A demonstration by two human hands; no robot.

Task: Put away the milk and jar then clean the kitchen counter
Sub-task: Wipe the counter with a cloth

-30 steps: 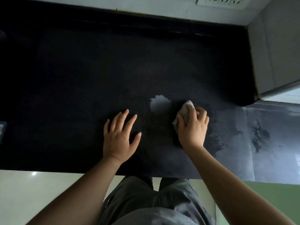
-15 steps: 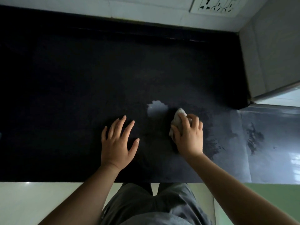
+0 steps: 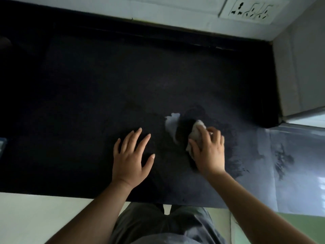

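The black kitchen counter [image 3: 88, 103] fills the view. My right hand [image 3: 209, 152] grips a crumpled whitish cloth [image 3: 196, 132] and presses it on the counter, just right of a pale wet patch [image 3: 171, 121]. The hand looks blurred. My left hand [image 3: 131, 157] lies flat on the counter with its fingers spread, to the left of the cloth. No milk and no jar are in view.
A white wall with a socket plate [image 3: 249, 9] runs along the back. A grey wall block [image 3: 299, 67] closes the right corner. The counter's right part [image 3: 290, 164] shines with smeared streaks. Its front edge is near my body.
My right hand has rubbed the cloth over the wet patch, which is now smaller and smeared. My left hand has stayed flat in place.
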